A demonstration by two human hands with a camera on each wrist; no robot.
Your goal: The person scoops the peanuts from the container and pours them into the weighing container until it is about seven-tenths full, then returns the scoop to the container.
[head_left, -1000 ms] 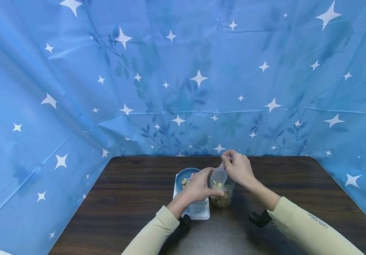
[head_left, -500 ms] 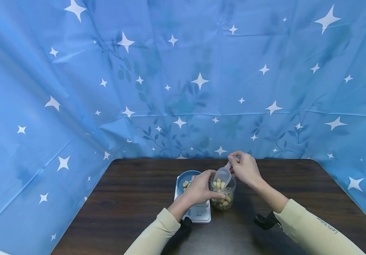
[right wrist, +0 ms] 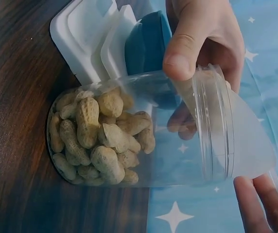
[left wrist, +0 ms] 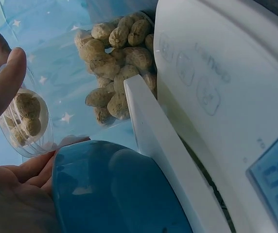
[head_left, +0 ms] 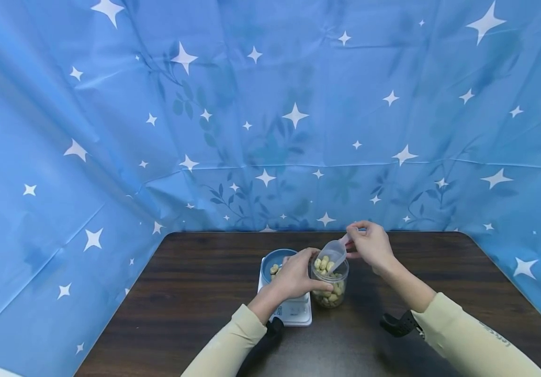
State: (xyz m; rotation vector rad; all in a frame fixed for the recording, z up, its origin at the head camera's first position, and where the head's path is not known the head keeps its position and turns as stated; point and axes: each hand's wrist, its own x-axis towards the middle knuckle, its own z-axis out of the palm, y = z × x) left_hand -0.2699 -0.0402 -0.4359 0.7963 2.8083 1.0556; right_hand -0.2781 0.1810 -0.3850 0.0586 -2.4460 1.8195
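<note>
A clear jar [head_left: 329,299] part full of unshelled peanuts [right wrist: 105,141] stands upright on the table. My left hand [head_left: 295,276] grips it near the rim, thumb on the near side and fingers round the other. By its handle, my right hand [head_left: 370,246] pinches a translucent scoop [head_left: 338,252]. The scoop's bowl slants in the jar's mouth, with a few peanuts in it. Left of the jar is a white kitchen scale [head_left: 299,315] bearing a blue bowl [head_left: 275,256] with some peanuts inside, partly hidden behind my left hand.
The dark wooden table [head_left: 195,303] reaches back to a blue star-printed curtain [head_left: 233,104]. Scale and jar stand close together. In the left wrist view, the blue bowl [left wrist: 114,189] is right beside the left fingers, and the scale's display [left wrist: 277,179] is lit.
My right hand has shifted right, tilting the scoop over; peanuts now show in its bowl. My left hand stays on the jar, which has hardly moved.
</note>
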